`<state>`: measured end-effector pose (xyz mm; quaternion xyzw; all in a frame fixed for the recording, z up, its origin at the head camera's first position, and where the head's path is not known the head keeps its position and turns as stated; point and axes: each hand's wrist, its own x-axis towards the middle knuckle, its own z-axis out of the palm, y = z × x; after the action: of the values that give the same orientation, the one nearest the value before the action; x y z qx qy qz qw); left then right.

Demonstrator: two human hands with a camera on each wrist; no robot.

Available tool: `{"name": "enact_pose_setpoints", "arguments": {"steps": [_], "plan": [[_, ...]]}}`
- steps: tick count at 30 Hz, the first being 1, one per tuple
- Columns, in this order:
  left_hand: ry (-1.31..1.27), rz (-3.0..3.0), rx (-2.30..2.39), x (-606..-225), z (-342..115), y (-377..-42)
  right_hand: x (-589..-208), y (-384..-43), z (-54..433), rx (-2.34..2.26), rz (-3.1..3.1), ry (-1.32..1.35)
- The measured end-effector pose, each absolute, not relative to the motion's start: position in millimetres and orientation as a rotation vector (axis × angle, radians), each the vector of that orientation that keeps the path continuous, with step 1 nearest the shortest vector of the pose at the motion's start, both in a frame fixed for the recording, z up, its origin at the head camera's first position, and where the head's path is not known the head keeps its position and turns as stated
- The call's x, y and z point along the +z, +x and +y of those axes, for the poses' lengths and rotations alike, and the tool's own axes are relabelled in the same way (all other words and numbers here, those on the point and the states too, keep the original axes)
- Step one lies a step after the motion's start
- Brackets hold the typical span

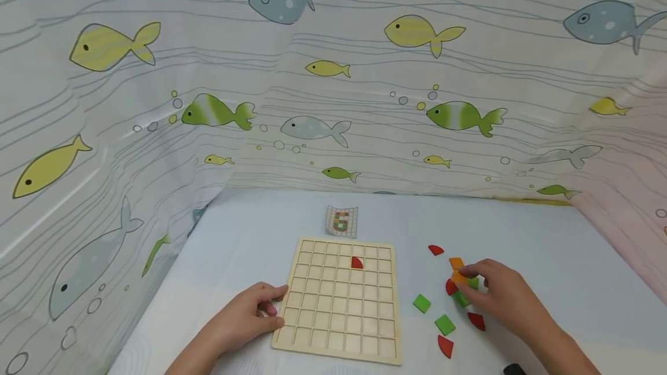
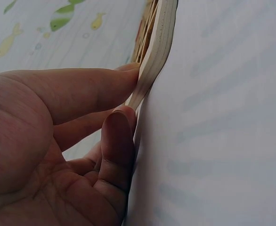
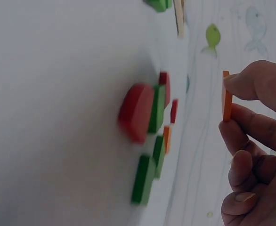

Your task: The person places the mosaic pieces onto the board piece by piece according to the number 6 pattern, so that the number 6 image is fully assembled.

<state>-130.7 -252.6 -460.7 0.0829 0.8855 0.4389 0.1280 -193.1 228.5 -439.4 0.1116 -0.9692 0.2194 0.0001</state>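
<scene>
A wooden grid board (image 1: 327, 292) lies on the table in the head view, with one red quarter-circle tile (image 1: 356, 263) in a cell of its second row. My left hand (image 1: 245, 314) grips the board's left edge; the left wrist view has thumb and fingers at the pale wooden edge (image 2: 158, 56). Between thumb and fingertips, my right hand (image 1: 508, 297) pinches an orange square tile (image 3: 227, 96), raised off the table beside the loose tiles. Under and around that hand lie another orange tile (image 1: 456, 263), green squares (image 1: 445, 324) and red quarter circles (image 1: 476, 321).
Behind the board lies a small paper card (image 1: 341, 221) with a coloured grid pattern. More loose pieces, a green square (image 1: 422, 304) and a red quarter circle (image 1: 436, 250), sit right of the board. A black object (image 1: 514, 369) shows at the bottom edge. Fish-printed sheets (image 1: 375, 85) surround the table.
</scene>
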Motion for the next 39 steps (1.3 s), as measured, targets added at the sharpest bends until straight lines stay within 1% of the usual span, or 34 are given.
{"name": "enact_pose_setpoints", "arguments": {"steps": [7,18,23,39], "plan": [[0.239,2.595,1.265,-462,-253,-132,-431,-205,193,0.724,-2.997,0.525],[0.236,2.58,1.285,-461,-253,-132,-429,-220,142,0.658,-2.894,0.816],[0.226,2.554,1.308,-462,-253,-131,-430,-225,124,0.64,-2.871,0.89],[0.226,2.558,1.289,-461,-253,-130,-437,-243,72,0.598,-2.905,1.011]]}}
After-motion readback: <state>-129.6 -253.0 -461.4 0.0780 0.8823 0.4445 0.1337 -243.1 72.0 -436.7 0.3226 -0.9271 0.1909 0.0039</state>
